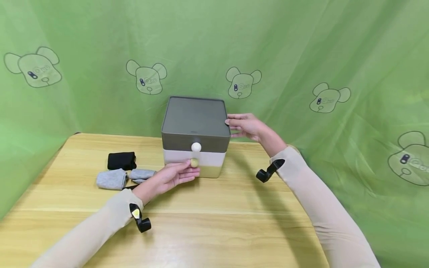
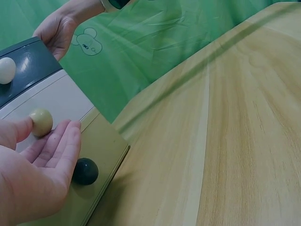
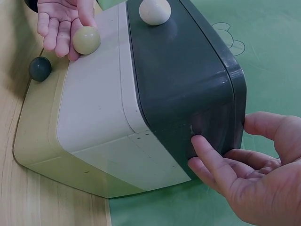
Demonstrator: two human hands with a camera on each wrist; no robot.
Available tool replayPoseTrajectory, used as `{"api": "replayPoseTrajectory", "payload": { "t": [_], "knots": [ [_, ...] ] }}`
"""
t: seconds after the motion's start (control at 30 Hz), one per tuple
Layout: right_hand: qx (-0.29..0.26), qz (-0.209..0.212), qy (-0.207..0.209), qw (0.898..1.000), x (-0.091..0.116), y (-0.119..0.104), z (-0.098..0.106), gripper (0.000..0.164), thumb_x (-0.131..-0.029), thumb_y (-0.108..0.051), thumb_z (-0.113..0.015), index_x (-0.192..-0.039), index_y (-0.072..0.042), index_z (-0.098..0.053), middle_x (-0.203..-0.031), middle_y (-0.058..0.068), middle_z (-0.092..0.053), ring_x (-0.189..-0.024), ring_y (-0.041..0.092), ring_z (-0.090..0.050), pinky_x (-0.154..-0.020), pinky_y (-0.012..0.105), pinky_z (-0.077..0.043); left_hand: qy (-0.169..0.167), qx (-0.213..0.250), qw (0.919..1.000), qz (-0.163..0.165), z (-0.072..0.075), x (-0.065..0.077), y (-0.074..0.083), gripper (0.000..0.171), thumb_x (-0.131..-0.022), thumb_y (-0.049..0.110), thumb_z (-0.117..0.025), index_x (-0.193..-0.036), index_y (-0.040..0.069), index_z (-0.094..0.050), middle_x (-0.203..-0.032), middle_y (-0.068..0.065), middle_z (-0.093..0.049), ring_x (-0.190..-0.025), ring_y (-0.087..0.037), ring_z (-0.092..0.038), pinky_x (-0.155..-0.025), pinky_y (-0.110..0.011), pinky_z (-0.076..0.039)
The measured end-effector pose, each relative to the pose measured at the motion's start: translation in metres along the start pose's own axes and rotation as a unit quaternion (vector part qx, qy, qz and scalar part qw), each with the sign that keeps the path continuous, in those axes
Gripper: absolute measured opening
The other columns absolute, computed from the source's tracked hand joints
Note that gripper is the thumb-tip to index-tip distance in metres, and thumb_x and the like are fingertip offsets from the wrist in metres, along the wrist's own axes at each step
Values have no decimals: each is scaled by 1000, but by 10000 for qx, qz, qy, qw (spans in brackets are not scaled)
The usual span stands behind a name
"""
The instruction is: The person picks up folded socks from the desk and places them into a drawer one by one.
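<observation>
A three-tier drawer box [image 1: 195, 116] stands on the table, its dark grey top tier over a white one and a beige one. My left hand [image 1: 174, 176] is at the front, pinching the middle tier's pale olive knob [image 2: 42, 121] between thumb and fingers. Above that is the top tier's white knob [image 1: 196, 147]; the dark bottom knob [image 2: 85, 171] sits beside my left fingertips. Against the box's right side, my right hand [image 1: 247, 126] presses extended fingers [image 3: 214, 162], its thumb at the top edge. All three tiers look closed.
Left of the box lie a folded black cloth [image 1: 121, 160], a folded grey cloth [image 1: 112, 179] and another grey cloth [image 1: 142, 174], partly behind my left hand. A green curtain [image 1: 281, 48] hangs behind the wooden table [image 1: 214, 230].
</observation>
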State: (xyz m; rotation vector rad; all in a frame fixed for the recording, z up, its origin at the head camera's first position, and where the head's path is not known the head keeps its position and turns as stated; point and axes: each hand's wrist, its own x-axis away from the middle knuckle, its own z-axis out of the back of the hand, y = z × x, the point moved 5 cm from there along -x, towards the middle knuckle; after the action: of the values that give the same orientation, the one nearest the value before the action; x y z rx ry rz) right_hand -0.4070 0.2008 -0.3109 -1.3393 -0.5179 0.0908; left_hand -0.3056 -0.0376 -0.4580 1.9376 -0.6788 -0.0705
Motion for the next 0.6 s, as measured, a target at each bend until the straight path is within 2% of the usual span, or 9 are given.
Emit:
{"api": "replayPoseTrajectory", "payload": {
  "t": [0.6],
  "knots": [
    [-21,-6,7,10000,-1,-1,-2,61,-105,-9,-53,-159,-2,-25,-163,22,-34,-149,38,-38,-117,53,-42,74,-526,9986,-42,2,0,7,42,-108,16,-50,-142,-9,-48,-119,-19,-73,-98,-18,-76,-112,-48,-43]
  ]
}}
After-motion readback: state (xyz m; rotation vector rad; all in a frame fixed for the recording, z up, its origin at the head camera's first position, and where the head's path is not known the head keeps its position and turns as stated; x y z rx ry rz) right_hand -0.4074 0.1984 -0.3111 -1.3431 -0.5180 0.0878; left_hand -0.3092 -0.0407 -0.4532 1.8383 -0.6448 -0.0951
